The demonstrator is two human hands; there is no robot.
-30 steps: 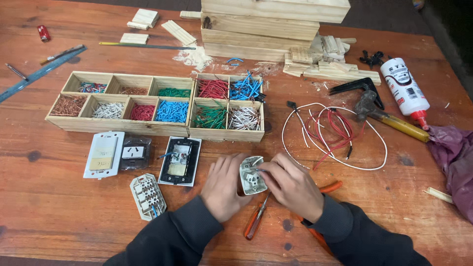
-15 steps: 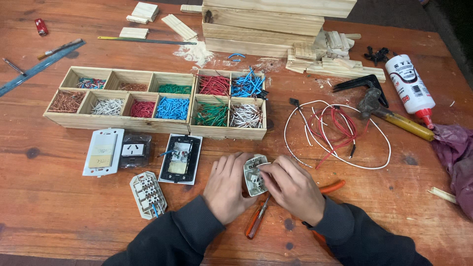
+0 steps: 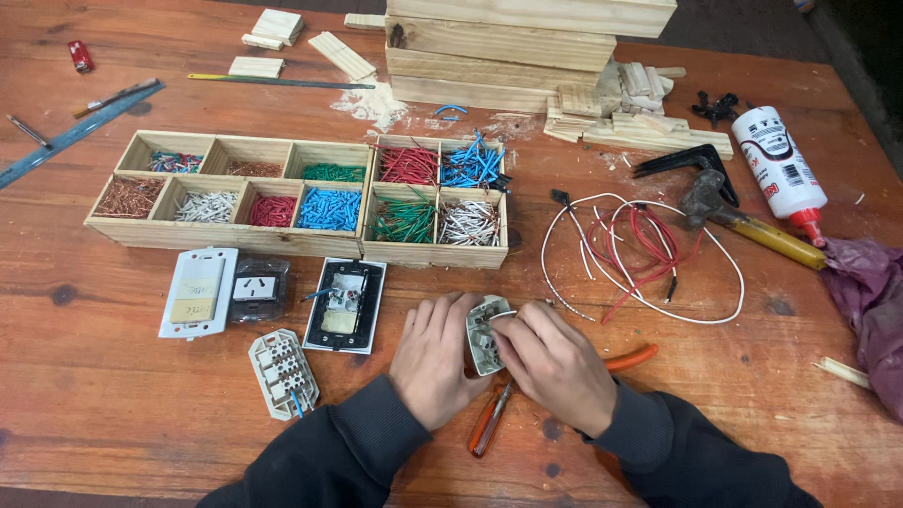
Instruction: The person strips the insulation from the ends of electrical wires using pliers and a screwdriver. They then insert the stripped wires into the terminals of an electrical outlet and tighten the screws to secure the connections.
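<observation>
Both my hands hold a small grey-white socket module (image 3: 485, 331) just above the wooden table. My left hand (image 3: 435, 358) grips its left side with the fingers curled along it. On the module's right side rests my right hand (image 3: 553, 363), fingertips pressed on its upper edge. Under my hands lie an orange-handled screwdriver (image 3: 489, 422) and orange-handled pliers (image 3: 632, 357), partly hidden. To the left lie a black open switch frame (image 3: 345, 304), a white ribbed terminal block (image 3: 282, 371) and a white switch plate (image 3: 198, 293).
A wooden divided tray (image 3: 292, 243) holds sorted wire pieces in several colours. Loops of white and red wire (image 3: 640, 256) lie to the right, beside a hammer (image 3: 743, 221), a white glue bottle (image 3: 783, 174) and purple cloth (image 3: 875, 310). Stacked wood planks (image 3: 508, 42) stand behind.
The module has turned slightly in my hands, and my right fingers have shifted onto its upper edge. The view has drifted a little; nothing else has moved.
</observation>
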